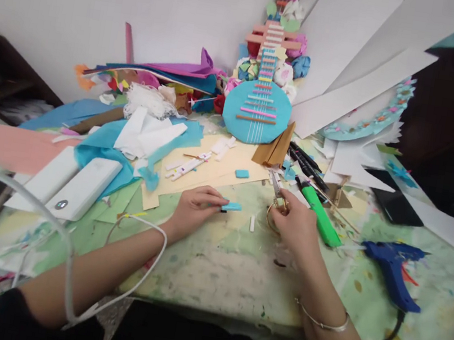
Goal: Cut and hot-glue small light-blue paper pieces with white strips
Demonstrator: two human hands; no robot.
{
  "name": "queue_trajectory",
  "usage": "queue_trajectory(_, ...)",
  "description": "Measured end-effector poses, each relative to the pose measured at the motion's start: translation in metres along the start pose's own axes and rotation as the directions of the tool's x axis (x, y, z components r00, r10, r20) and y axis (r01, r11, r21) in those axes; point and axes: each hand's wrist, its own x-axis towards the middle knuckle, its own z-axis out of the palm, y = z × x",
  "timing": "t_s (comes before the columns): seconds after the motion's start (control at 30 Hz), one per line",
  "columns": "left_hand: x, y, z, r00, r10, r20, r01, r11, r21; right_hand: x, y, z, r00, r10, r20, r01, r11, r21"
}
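My left hand (196,206) rests on the table with its fingers pinched on a small blue foam piece (231,207). My right hand (294,221) is closed round the gold handles of a pair of scissors (276,194), whose blades point away from me. A small white strip (252,224) lies between the two hands. Another blue foam piece (242,173) lies farther back on a cream sheet (209,176).
A blue glue gun (393,270) lies at the right, a green cutter (321,216) and black pens (307,164) beside my right hand. White power banks (75,184) and a cable (68,260) are at the left. A blue paper guitar (256,112) and piled coloured paper stand behind.
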Motion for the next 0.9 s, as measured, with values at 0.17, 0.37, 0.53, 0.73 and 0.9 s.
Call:
queue_trajectory(0.17,-0.01,-0.002,0.007,0.966,0.22,0.135,-0.248,0.935,0.254,0.0,0.004,0.005,0.999,-0.045,-0.024,0.044,0.998,-0.039)
queue_trajectory(0.37,-0.012,0.004,0.008,0.959,0.244,0.142,-0.278,0.902,0.331,-0.001,0.003,0.006,0.999,0.016,-0.049,-0.017,0.999,-0.03)
queue_trajectory(0.53,-0.01,0.009,0.01,0.941,0.173,0.291,-0.288,0.862,0.418,-0.001,-0.001,0.005,1.0,-0.018,-0.007,0.018,0.998,-0.06)
queue_trajectory(0.73,-0.008,0.009,0.011,0.941,0.116,0.319,-0.244,0.885,0.398,-0.002,-0.001,0.005,0.998,-0.05,0.035,0.054,0.991,-0.126)
queue_trajectory(0.9,-0.006,0.017,0.012,0.977,-0.116,0.181,0.085,0.982,0.168,-0.005,-0.005,0.005,0.997,-0.067,-0.039,0.071,0.994,0.088)
